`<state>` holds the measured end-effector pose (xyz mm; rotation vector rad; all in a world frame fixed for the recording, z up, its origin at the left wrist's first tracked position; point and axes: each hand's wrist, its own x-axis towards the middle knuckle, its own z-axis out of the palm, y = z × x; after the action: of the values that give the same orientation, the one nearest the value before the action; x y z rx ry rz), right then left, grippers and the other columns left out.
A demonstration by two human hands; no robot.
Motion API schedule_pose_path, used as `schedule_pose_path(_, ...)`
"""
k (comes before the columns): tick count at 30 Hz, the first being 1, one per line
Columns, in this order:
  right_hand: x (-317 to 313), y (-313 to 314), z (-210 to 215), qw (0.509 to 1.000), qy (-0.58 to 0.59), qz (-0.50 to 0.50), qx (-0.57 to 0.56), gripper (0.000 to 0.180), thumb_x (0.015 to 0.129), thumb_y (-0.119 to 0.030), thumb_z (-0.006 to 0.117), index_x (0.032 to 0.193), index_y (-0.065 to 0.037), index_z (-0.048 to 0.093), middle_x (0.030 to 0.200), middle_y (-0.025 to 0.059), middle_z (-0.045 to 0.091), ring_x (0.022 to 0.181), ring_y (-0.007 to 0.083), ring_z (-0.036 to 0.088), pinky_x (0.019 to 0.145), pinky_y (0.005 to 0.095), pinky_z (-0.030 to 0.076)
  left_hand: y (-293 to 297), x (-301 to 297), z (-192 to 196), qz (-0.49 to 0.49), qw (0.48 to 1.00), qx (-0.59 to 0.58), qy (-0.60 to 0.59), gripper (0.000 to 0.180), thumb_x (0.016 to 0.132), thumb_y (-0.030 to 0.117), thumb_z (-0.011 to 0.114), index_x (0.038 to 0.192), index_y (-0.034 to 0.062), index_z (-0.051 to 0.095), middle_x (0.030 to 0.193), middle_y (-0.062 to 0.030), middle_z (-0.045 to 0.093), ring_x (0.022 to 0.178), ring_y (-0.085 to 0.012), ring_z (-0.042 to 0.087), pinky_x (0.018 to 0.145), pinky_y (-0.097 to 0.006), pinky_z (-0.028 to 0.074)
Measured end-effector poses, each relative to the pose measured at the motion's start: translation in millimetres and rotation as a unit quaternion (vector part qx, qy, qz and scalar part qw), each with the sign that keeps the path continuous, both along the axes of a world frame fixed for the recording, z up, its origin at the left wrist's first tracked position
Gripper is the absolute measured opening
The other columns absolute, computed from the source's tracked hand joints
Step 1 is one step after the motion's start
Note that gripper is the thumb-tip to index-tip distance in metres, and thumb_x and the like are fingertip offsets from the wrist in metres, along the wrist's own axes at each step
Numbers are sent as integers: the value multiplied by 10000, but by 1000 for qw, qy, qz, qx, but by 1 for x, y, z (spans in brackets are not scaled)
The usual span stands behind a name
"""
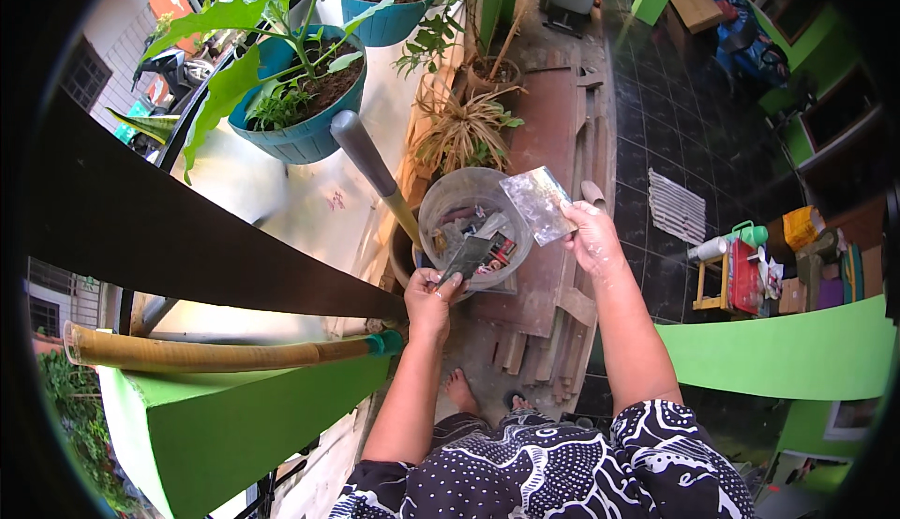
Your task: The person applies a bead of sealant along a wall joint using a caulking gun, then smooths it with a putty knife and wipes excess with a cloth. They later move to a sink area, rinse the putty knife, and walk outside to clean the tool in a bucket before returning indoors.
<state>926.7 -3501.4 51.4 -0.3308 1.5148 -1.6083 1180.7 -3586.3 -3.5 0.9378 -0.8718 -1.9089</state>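
Observation:
My left hand (433,296) pinches a thin, dark grey-green flat rectangle (467,256) at its near end, over the near rim of a translucent plastic tub (448,184). The tub holds a jumble of small litter, including wrappers and a small red-and-black item. In my right hand (594,236) is a flat, shiny, silvery-clear square piece (538,204), gripped at its right edge and held at the tub's right side. What either flat piece is made of cannot be told. Pale smudges show on my right hand and wrist.
A grey-and-yellow handle (367,158) leans beside the tub. Teal plant pots (305,149) stand at the upper left, a spiky dry plant (464,130) beyond the tub. Wooden boards (534,275) lie beneath. Dark tiles (647,106) stretch rightward; a bamboo pole (234,350) lies left.

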Motion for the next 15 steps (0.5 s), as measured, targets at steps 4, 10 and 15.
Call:
schedule_pose_path(4,22,-9,-7,951,-302,-69,-26,103,889,-134,622,928,-45,589,790,26,573,562,98,436,447,224,347,10,-15,1,-52,990,63,111,291,778,-133,637,796,99,463,901,-71,603,864,-180,628,809,-349,553)
schedule_pose_path(10,75,15,-17,935,-344,-87,-11,130,897,-137,615,931,-29,550,783,52,555,530,94,409,419,222,316,14,-22,8,16,996,-2,89,329,749,-125,687,770,102,449,885,-108,646,829,-175,639,742,-289,538)
schedule_pose_path(15,91,48,-31,934,-349,-78,-9,128,896,-127,611,914,-22,539,793,78,574,515,92,406,415,221,308,17,-25,4,57,996,5,74,332,750,-118,691,768,97,439,876,-116,643,792,-183,643,737,-294,536)
